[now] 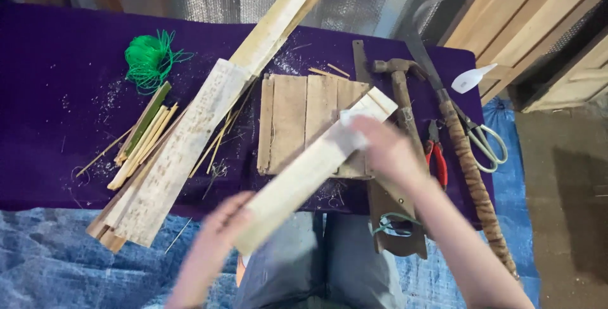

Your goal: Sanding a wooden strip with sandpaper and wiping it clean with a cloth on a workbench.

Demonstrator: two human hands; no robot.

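Head view shows two hands on one pale bamboo slat (313,166), which slants from lower left to upper right above the person's lap and the near edge of the table (50,125). Left hand (218,230) wraps around the slat's lower end; the fingers are blurred, so how tightly they close cannot be told. Right hand (386,151) presses a small pale pad (351,128) against the slat near its upper end, fingers closed over it.

Under the slat lies one small board of wooden planks (304,122), flat on the purple table cover. Just right of the right hand lie one hammer (399,84), one pair of red-handled pliers (436,157), one long blade with a wrapped handle (465,163), and one pair of scissors (484,141). One white plastic piece (472,80) sits near the table's far right corner.

Left of the board, two long pale slats (190,141) lie stacked on a slant, with a bundle of thin bamboo strips (142,138) beside them, too overlapped to count. One tangle of green cord (149,59) rests farther back. Blue tarp (50,258) covers the floor.
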